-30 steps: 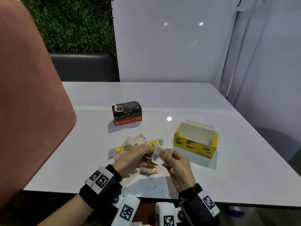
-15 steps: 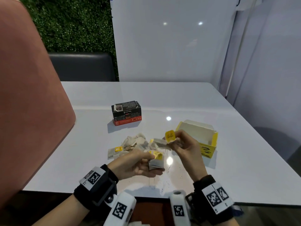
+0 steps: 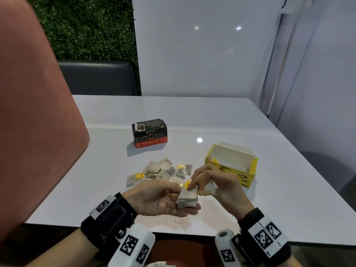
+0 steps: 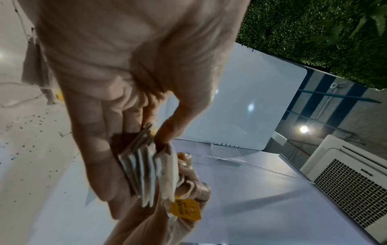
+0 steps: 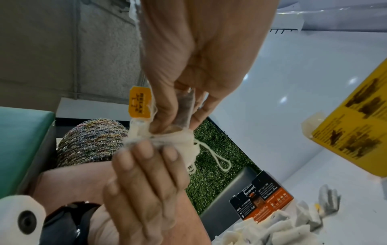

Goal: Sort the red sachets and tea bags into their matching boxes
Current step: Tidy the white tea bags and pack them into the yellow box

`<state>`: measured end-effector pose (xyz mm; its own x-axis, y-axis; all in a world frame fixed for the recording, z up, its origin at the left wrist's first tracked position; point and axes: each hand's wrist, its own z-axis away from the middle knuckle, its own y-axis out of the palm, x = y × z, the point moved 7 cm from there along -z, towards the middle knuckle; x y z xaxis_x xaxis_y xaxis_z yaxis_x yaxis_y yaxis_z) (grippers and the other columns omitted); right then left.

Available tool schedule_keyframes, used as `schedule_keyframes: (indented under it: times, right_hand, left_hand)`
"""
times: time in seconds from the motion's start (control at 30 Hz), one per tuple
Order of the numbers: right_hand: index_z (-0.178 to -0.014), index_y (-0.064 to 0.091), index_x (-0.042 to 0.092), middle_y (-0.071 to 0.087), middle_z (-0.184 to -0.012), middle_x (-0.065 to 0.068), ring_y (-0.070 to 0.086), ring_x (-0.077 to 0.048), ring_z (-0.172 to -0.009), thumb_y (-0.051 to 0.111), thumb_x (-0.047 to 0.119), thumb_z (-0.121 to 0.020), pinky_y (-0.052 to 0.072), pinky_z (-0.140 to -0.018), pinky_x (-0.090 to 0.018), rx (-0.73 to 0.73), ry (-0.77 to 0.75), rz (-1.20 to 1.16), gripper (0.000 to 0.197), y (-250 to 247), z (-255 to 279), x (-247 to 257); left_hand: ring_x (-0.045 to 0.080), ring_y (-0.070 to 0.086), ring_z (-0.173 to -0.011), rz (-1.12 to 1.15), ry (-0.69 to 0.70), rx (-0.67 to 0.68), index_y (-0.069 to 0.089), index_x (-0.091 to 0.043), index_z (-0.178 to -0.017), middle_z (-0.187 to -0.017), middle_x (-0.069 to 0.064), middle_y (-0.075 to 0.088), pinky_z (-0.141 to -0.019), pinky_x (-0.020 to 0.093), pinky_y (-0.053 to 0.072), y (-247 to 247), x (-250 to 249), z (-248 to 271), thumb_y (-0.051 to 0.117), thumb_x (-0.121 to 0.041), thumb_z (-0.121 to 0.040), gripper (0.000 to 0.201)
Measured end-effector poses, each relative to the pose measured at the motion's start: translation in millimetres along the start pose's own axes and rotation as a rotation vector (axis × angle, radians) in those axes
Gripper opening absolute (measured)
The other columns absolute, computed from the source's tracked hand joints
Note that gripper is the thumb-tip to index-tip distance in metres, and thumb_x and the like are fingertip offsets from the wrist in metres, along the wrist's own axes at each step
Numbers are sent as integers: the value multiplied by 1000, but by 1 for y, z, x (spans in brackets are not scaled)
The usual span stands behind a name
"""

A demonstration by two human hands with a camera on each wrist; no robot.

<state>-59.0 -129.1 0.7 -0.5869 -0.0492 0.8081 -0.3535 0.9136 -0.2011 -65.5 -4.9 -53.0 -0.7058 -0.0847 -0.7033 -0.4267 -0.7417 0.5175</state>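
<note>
Two boxes stand on the white table [image 3: 279, 189]. At about 1 o'clock from the hands sits the yellow box [image 3: 231, 166], its top flaps open; the inside shows pale cardboard walls, and whether any tea bags lie at the bottom cannot be told from the head view. At about 11 o'clock, well apart from it, stands the black and red box [image 3: 149, 132], its top looking closed, so its contents cannot be seen.

Between the two boxes, just beyond the hands at 12 o'clock, lies a loose heap of tea bags [image 3: 161, 171], pale paper pouches with strings and small yellow tags.

The left hand [image 3: 154, 199] lies palm up near the front edge of the table, its fingers and thumb curled round a stack of tea bags [image 3: 187, 199]; the left wrist view shows the stack on edge, clamped between thumb and fingers. The right hand [image 3: 215, 184] meets it from 3 o'clock, its fingertips pinching a single tea bag [image 5: 178, 139] against the top of the stack, with that bag's yellow tag [image 5: 139, 102] sticking out beside the thumb and its string looping below.

Dark specks of tea dust [image 3: 185, 222] dot the table just beneath the hands.
</note>
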Motion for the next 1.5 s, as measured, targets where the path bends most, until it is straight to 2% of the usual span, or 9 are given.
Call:
schedule_keyframes:
  times: [0.3,0.4,0.53,0.67,0.73,0.8,1.1,1.37,1.5]
  right_hand:
    - [-71,68,39,67,-88,-15,61,-18,-89,75,4,-73,50,-76,-30,39,75,54,36,5,6,-15]
    - [-80,70,20,69,-92,-7,63,-23,-89,70,4,-79,51,-77,-41,79,153,112,17,5,8,-23]
    - [-95,62,0,69,-91,-10,67,-18,-82,52,-10,-88,54,-73,-29,42,297,68,16,-1,5,-34]
    - [-99,51,-5,66,-90,-20,66,-34,-91,50,-4,-91,58,-76,-34,-349,690,-342,9,-17,22,-73]
    - [-107,49,-6,58,-96,-26,64,-37,-89,51,-3,-90,59,-74,-38,-416,910,-718,17,-5,37,-86]
    - [-112,47,-10,55,-105,-30,63,-36,-91,49,-9,-89,58,-75,-37,-399,986,-790,24,-1,44,-87]
    - [-112,47,-9,63,-103,-35,69,-36,-92,45,-22,-84,60,-68,-31,-428,932,-777,31,4,49,-85]
    - [-105,56,4,69,-75,-6,63,-16,-68,67,-9,-74,49,-59,-22,-328,856,-481,35,1,30,-69]
    - [-107,56,4,62,-82,-12,64,-20,-69,70,-8,-72,54,-62,-26,-349,788,-386,40,13,25,-63]
  left_hand:
    - [38,68,-95,133,-26,32,63,11,-108,-111,33,62,-71,34,59,-2,5,1,43,-25,-92,45]
    - [37,68,-94,123,3,4,60,10,-112,-109,32,63,-73,34,60,-4,4,0,50,-26,-91,43]
    - [31,72,-82,46,56,-85,59,6,-101,-94,27,69,-69,30,60,-11,3,0,51,-12,-84,26]
    - [30,72,-80,-8,102,-193,56,6,-102,-92,26,69,-65,29,60,-24,3,-5,50,-10,-91,20]
    - [30,72,-81,-55,120,-235,55,6,-105,-94,26,69,-64,28,59,-29,5,-7,46,-10,-95,21]
    - [30,72,-82,-82,136,-265,56,7,-106,-96,26,68,-64,28,59,-34,7,-9,46,-11,-96,23]
    - [31,71,-86,-103,184,-312,55,8,-115,-105,27,68,-69,30,60,-34,13,-13,49,-13,-95,29]
    - [29,71,-77,-44,174,-311,59,4,-103,-89,21,70,-66,36,59,-29,23,-23,49,-12,-95,20]
    - [33,70,-81,24,181,-295,61,4,-102,-92,22,69,-84,43,55,-25,26,-26,51,-13,-93,22]
